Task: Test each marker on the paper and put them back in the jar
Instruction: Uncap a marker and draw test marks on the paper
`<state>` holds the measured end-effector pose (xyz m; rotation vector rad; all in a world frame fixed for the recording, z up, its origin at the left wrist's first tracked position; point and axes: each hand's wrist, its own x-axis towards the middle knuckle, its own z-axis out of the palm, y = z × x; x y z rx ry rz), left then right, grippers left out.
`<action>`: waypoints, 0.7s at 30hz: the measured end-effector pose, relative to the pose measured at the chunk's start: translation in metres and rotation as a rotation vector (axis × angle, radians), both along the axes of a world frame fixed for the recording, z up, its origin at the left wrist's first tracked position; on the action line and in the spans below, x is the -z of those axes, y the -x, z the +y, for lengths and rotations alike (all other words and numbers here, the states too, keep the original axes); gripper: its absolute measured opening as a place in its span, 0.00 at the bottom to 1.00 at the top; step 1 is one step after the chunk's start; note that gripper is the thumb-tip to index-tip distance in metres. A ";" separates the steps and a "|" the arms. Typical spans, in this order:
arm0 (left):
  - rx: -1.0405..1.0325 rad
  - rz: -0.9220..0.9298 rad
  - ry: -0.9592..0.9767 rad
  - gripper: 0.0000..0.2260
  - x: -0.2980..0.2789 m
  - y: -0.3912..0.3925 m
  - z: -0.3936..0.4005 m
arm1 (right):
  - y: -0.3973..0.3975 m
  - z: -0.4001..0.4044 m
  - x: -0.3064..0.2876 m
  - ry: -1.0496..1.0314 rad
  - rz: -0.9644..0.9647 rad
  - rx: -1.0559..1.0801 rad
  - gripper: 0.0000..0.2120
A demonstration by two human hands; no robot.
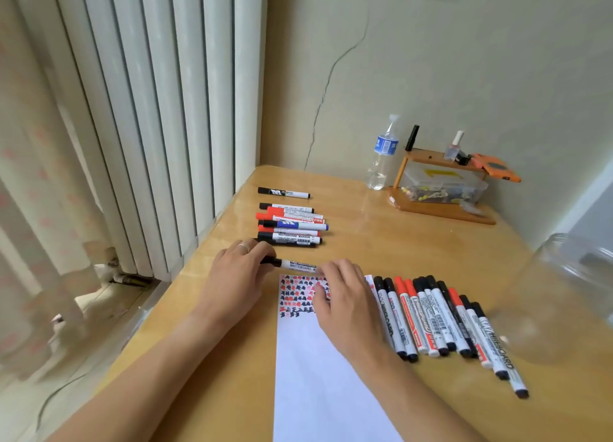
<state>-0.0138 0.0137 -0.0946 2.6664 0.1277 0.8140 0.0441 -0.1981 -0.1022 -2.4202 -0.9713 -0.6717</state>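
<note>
Marker [293, 264] centre frame, above paper [318, 375] | left hand [237, 275] grips cap end | right hand [345, 295] pinches barrel end

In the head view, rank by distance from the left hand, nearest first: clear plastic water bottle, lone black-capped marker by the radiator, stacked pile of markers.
From the left hand:
1. Stacked pile of markers, just beyond it.
2. Lone black-capped marker, farther back.
3. Clear plastic water bottle, far right by the wall.
</note>
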 end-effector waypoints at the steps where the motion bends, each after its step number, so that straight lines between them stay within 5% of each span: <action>1: 0.045 -0.016 0.005 0.05 -0.002 0.002 -0.004 | 0.001 0.002 -0.003 -0.023 -0.064 -0.002 0.08; 9: 0.440 0.000 0.197 0.12 -0.002 0.012 -0.024 | 0.005 0.011 -0.003 -0.041 -0.227 -0.122 0.05; 15: 0.481 0.093 0.291 0.13 0.001 0.013 -0.024 | 0.005 0.004 -0.001 -0.007 -0.199 -0.140 0.09; 21: 0.425 -0.006 0.268 0.14 0.003 0.013 -0.025 | 0.010 0.005 -0.006 0.069 -0.126 -0.101 0.13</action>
